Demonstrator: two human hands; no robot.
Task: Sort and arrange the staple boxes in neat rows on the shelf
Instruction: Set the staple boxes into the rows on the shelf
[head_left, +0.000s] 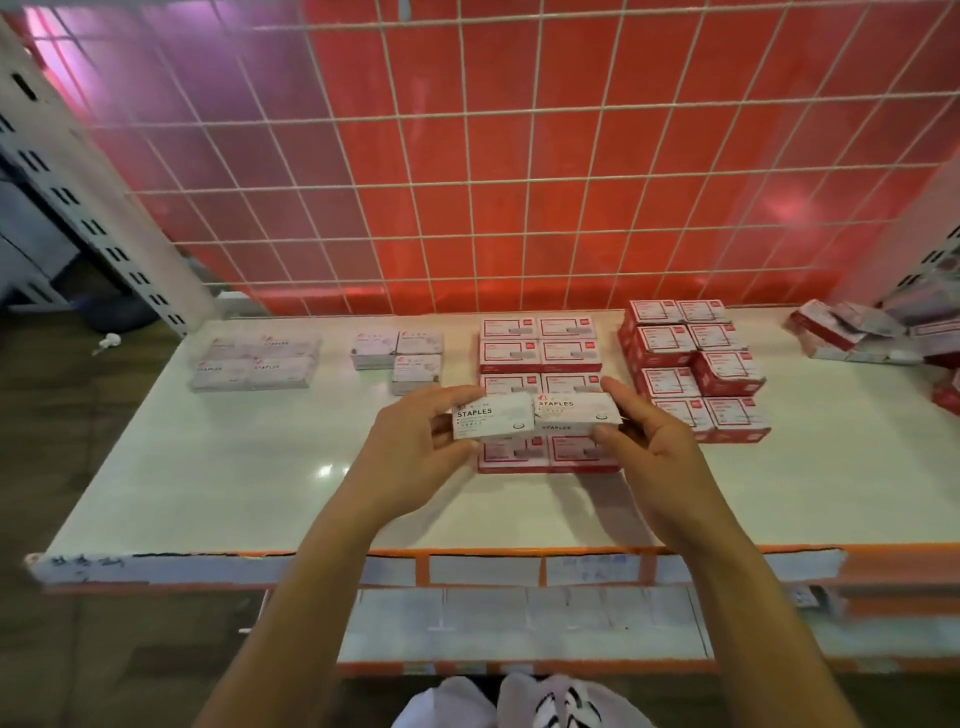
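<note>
My left hand (415, 441) grips a white staple box (491, 418) marked STAPLES. My right hand (649, 431) grips a second white staple box (576, 413) beside it, the two held side by side above the white shelf (234, 478). Beneath them lies a block of red-and-white staple boxes (540, 353) in two columns. Another block of red boxes (696, 364), stacked higher, stands to its right. White boxes lie flat at the back left (254, 361), and three more white boxes (397, 353) sit left of the red block.
A loose heap of red and white boxes (862, 332) lies at the shelf's far right. A white wire grid (467, 182) over a red panel closes the back. The shelf's orange-trimmed front edge (467, 564) has a lower shelf (519, 623) under it.
</note>
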